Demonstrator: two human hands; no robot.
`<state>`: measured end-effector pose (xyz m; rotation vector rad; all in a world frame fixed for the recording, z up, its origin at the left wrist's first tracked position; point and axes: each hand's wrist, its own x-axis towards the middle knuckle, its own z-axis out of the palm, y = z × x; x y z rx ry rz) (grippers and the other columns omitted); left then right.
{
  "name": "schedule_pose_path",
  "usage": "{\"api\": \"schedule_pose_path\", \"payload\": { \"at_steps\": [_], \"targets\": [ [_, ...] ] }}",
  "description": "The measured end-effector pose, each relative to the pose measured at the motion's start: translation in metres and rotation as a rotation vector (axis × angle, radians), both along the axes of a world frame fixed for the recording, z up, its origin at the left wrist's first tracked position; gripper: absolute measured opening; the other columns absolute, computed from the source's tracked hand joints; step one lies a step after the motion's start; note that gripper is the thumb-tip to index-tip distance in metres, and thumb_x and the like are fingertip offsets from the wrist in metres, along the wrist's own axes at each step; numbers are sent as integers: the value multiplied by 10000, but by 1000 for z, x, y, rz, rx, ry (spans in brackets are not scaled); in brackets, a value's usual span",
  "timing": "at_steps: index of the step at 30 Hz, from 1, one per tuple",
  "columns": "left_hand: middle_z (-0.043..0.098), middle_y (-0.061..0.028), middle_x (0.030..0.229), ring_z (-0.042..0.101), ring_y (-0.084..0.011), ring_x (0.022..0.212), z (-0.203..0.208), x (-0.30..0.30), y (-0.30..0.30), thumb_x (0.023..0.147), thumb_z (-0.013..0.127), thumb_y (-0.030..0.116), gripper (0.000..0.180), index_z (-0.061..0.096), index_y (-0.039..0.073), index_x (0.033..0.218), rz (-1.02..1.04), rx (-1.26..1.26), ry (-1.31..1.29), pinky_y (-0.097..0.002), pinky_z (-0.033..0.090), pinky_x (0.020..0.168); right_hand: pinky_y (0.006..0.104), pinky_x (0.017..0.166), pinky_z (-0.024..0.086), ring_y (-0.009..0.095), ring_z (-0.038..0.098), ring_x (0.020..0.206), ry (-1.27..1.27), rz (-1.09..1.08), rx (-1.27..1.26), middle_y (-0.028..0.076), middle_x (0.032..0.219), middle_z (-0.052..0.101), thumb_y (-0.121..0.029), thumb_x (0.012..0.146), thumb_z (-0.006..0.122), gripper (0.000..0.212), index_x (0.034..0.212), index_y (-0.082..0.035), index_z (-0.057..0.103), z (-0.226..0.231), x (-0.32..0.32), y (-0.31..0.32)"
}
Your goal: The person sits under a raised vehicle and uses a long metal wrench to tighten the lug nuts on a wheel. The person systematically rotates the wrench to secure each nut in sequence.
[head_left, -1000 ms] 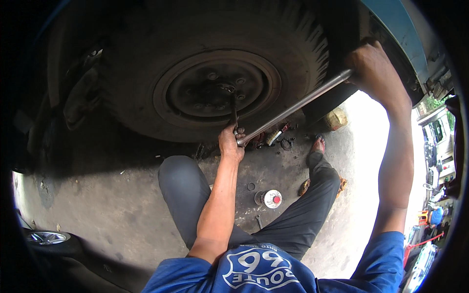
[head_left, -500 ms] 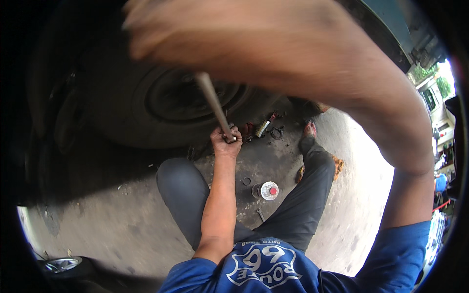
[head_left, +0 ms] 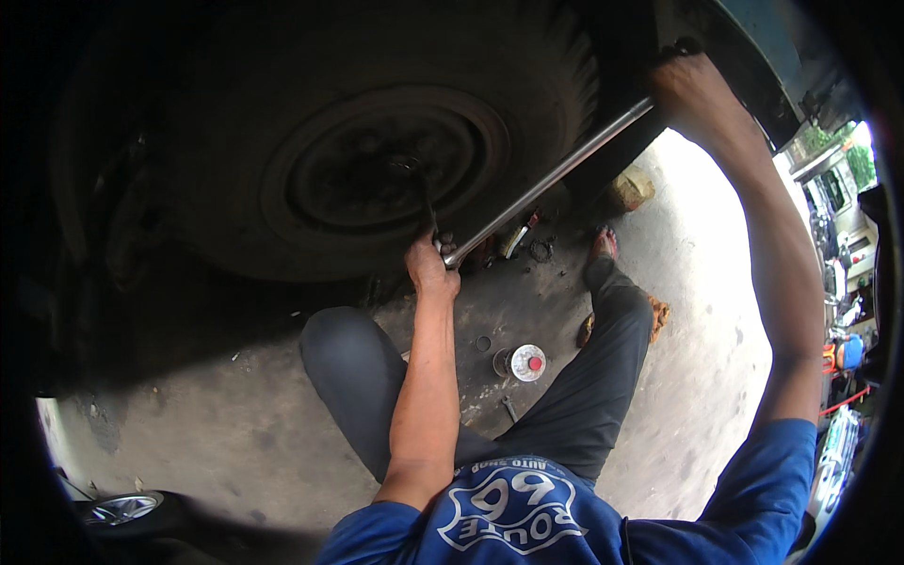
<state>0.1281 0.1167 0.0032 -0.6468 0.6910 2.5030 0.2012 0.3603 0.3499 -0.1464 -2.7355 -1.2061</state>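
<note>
Black rubber-tyred wheel (head_left: 363, 169): shadowed, its middle left of both hands. Dark shaft (head_left: 430, 207): thin, running from near the wheel's middle down to the left hand. Left hand (head_left: 433, 268): fingers curled about the lower end of the steel bar (head_left: 551, 183). Steel bar: slanting up rightward before the wheel; probably heavy, rigid, slick if oily; best held at both ends; long, straight, silvery. Right hand (head_left: 695, 87): fingers wrapped round the upper end, tips hidden.

The blue T-shirt (head_left: 603, 541) bears a white shield print (head_left: 513, 508) containing letters and numerals. Smaller lettering (head_left: 523, 464) adjoins it; all appears inverted.
</note>
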Motion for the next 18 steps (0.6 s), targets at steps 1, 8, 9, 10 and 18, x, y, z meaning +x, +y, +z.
{"api": "schedule_pose_path", "payload": {
  "at_steps": [1,8,9,10,18],
  "targets": [
    [555,-2,779,528,-125,602,0,0,3,880,706,129,116,615,128,950,1,-67,-17,-279,441,522,384,703,586,321,727,818,-19,-5,-36,176,876,726,-36,866,615,125,864,-37,740,-15,1,24],
    [587,-28,820,537,-150,604,18,2,13,903,623,61,69,627,55,972,69,-340,136,-278,418,453,428,720,579,352,717,798,-165,-119,-262,211,816,710,-121,769,648,131,802,-32,739,-105,35,86],
    [584,-30,816,535,-150,601,21,4,14,907,622,65,66,626,54,971,60,-340,133,-285,429,453,429,712,575,357,713,790,-196,-151,-320,205,793,707,-162,745,659,155,789,-38,739,-124,29,84],
    [581,-32,812,534,-149,598,24,5,14,910,620,69,63,624,52,970,62,-366,139,-292,439,453,430,703,572,361,709,781,-224,-185,-377,200,770,704,-203,720,669,184,777,-43,739,-139,25,84],
    [453,-15,716,386,-112,540,38,13,22,962,641,188,137,613,59,926,19,-623,180,-372,550,611,468,730,552,389,680,787,-40,-203,-722,186,773,697,-325,738,672,230,792,-117,756,-271,59,144]
  ]
}}
